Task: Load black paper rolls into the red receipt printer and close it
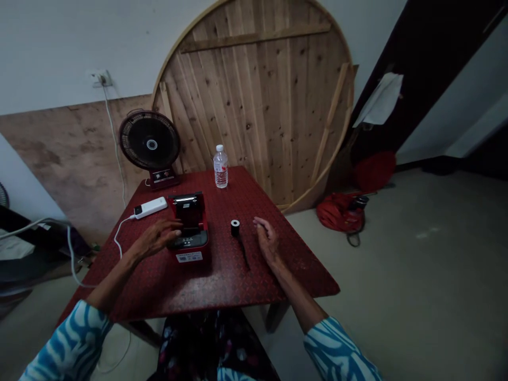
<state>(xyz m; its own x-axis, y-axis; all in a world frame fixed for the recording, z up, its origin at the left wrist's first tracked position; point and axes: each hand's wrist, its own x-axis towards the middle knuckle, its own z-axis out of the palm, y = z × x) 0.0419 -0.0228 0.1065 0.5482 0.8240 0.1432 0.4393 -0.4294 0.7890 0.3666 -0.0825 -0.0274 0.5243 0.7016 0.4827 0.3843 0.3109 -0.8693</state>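
A small red and black printer-like box [189,225] sits open near the middle of the red table [222,275]. My left hand [159,236] rests on its left side, fingers stretched over the front panel and holding nothing. A small black roll [235,227] stands upright to the right of the box, with a thin dark strip [243,253] lying on the table just in front of it. My right hand [265,238] lies on the table right of the roll, fingers loosely curled and apart, not touching it.
A white power bank [150,207] with a white cable lies left of the box. A dark desk fan [151,145] and a water bottle [220,167] stand at the table's far edge. A round wooden board [257,95] leans on the wall. Red bags [341,211] lie on the floor.
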